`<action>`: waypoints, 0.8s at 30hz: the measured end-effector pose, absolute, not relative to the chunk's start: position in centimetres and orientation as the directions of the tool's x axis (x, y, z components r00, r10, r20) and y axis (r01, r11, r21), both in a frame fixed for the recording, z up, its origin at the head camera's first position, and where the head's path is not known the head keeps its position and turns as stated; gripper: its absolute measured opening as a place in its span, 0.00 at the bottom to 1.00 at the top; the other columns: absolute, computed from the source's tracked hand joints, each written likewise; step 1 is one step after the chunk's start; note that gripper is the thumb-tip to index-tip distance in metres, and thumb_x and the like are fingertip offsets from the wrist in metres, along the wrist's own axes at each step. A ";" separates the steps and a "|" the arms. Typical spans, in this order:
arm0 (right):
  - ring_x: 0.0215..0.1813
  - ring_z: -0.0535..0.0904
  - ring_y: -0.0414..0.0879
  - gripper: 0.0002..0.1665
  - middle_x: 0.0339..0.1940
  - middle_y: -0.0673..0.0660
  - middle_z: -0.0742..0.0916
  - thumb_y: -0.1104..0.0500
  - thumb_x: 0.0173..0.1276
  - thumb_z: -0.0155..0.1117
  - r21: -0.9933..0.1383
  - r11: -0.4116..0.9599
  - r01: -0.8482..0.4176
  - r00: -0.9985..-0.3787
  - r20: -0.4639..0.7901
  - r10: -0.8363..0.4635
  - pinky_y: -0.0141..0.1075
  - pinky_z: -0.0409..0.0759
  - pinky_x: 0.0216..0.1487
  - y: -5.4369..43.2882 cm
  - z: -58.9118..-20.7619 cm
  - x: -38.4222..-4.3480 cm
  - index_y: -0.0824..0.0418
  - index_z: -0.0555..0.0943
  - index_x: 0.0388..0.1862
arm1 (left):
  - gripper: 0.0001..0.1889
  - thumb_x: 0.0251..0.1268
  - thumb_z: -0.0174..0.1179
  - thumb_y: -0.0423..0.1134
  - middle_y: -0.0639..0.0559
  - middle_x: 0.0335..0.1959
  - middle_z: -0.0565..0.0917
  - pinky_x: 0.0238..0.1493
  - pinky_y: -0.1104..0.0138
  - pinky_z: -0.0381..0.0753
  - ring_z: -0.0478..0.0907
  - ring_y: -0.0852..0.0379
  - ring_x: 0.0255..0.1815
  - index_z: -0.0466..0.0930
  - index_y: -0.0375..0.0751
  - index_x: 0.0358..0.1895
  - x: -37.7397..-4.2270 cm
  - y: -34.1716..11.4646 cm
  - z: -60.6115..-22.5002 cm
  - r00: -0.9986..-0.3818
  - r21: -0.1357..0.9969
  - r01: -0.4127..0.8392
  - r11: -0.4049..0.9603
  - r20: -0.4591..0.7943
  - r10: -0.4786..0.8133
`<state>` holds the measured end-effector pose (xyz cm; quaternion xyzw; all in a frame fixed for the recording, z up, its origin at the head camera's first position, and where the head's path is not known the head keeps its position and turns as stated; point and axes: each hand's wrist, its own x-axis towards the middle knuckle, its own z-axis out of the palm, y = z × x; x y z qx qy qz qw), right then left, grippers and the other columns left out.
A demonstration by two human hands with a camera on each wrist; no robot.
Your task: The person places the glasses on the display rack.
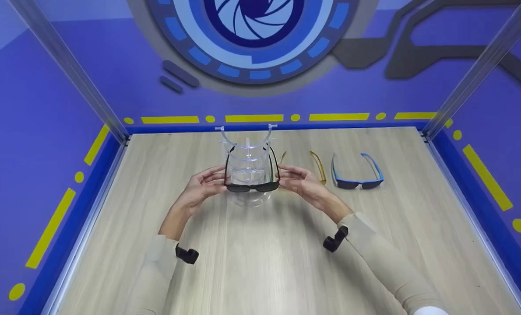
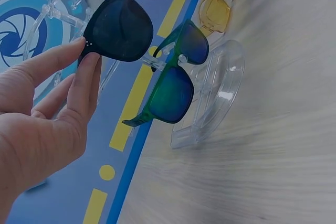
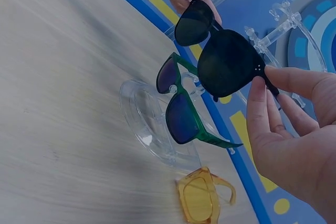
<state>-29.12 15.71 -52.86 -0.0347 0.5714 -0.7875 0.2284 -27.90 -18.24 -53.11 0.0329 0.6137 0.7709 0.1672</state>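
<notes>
Black sunglasses (image 1: 252, 187) are held up by both hands in front of a clear display stand (image 1: 248, 153). My left hand (image 1: 199, 188) pinches one end of the frame between thumb and fingers; my right hand (image 1: 306, 186) pinches the other end. Below the black pair, green sunglasses (image 2: 170, 93) with dark blue lenses sit on a lower tier of the stand, as both wrist views show. Two prongs at the stand's top tier (image 1: 246, 142) hold no glasses. In the right wrist view, the black sunglasses (image 3: 226, 61) are apart from the green pair.
Right of the stand, yellow glasses (image 1: 317, 164) lie on the wooden table (image 1: 251, 258), partly hidden by my right hand. Farther right lie blue-framed sunglasses (image 1: 359, 183) with arms unfolded. Blue printed panels (image 1: 111, 78) wall the table at the back and sides.
</notes>
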 end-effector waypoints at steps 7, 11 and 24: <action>0.55 0.84 0.43 0.35 0.58 0.60 0.85 0.76 0.70 0.58 -0.910 -0.280 0.307 -0.912 -0.197 -0.360 0.34 0.85 0.61 14.9 -52.7 -29.6 0.74 0.64 0.75 | 0.35 0.60 0.63 0.16 0.46 0.55 0.87 0.51 0.68 0.88 0.87 0.55 0.53 0.68 0.32 0.73 -28.8 -18.0 -53.2 -0.953 0.958 -0.212 -0.195 -0.159 0.257; 0.54 0.84 0.44 0.35 0.60 0.63 0.84 0.76 0.70 0.57 -0.913 -0.278 0.297 -0.921 -0.197 -0.338 0.31 0.85 0.58 14.6 -52.8 -30.0 0.73 0.64 0.76 | 0.33 0.61 0.63 0.17 0.46 0.54 0.88 0.51 0.69 0.88 0.87 0.52 0.55 0.71 0.32 0.71 -29.4 -17.8 -53.3 -0.963 0.956 -0.206 -0.209 -0.160 0.215; 0.53 0.83 0.41 0.34 0.61 0.62 0.82 0.75 0.72 0.55 -0.921 -0.278 0.274 -0.936 -0.189 -0.297 0.29 0.83 0.58 13.4 -53.7 -31.1 0.71 0.64 0.76 | 0.31 0.63 0.64 0.20 0.44 0.58 0.86 0.52 0.70 0.87 0.87 0.59 0.52 0.72 0.33 0.71 -30.3 -17.8 -53.9 -0.977 0.951 -0.199 -0.237 -0.173 0.128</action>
